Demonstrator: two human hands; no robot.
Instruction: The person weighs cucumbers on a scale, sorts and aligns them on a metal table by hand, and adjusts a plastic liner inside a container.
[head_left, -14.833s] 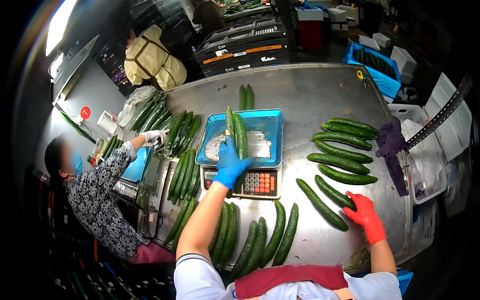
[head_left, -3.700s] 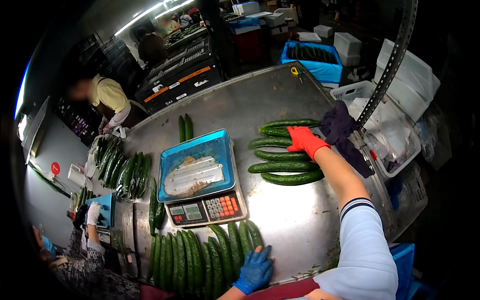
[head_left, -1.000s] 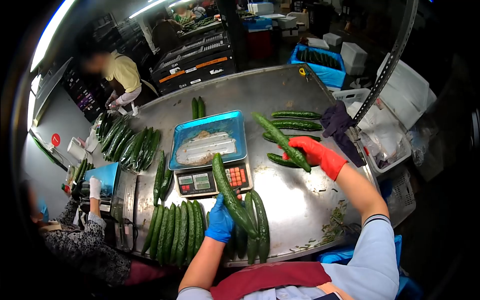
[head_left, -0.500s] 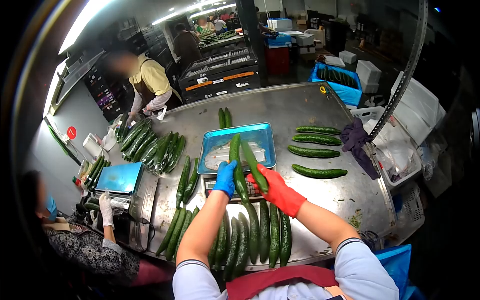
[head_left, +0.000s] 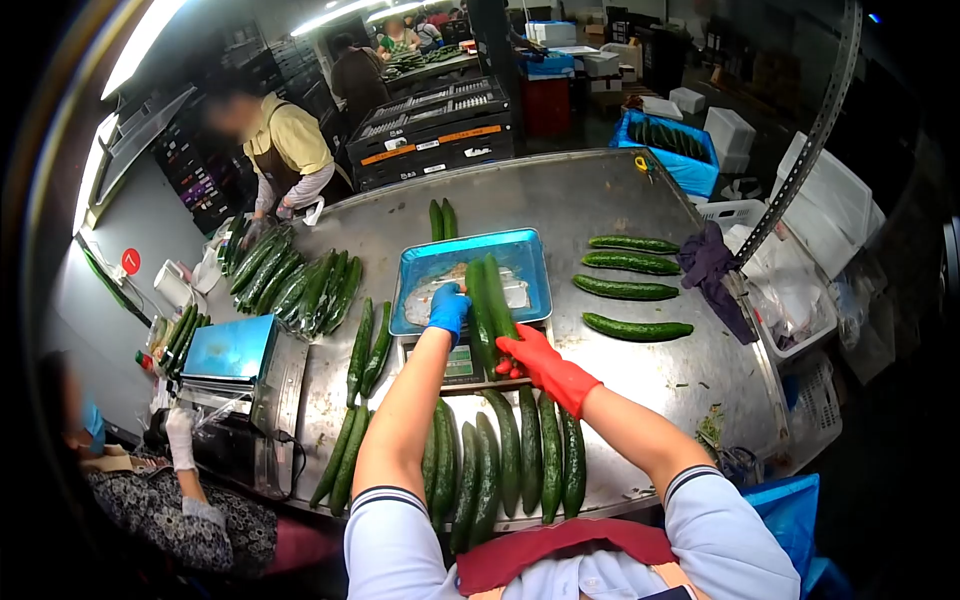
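Observation:
Two long green cucumbers [head_left: 482,325] are side by side over the blue tray [head_left: 415,265] of a scale [head_left: 463,366]. Gloved in blue, my left hand [head_left: 450,310] is closed against their left side. My right hand [head_left: 540,365], in a red glove, grips their lower right end, with fingertips curled underneath. Whether the cucumbers touch the tray cannot be made out. Below the scale lies a row of several cucumbers [head_left: 530,450] near the table's front edge. Two more cucumbers [head_left: 370,350] lie left of the scale, and another pair [head_left: 443,219] behind it.
Several cucumbers [head_left: 630,290] lie at the right of the metal table [head_left: 600,420], beside a dark cloth [head_left: 712,275]. Bagged cucumbers [head_left: 320,290] are heaped at left. One co-worker [head_left: 285,150] stands at the far left; another [head_left: 180,500] is by a second scale [head_left: 230,345].
The right cucumber, tilted and apart at its top before, now lies parallel against the left one. Both hands have shifted slightly, and the camera view has moved a little.

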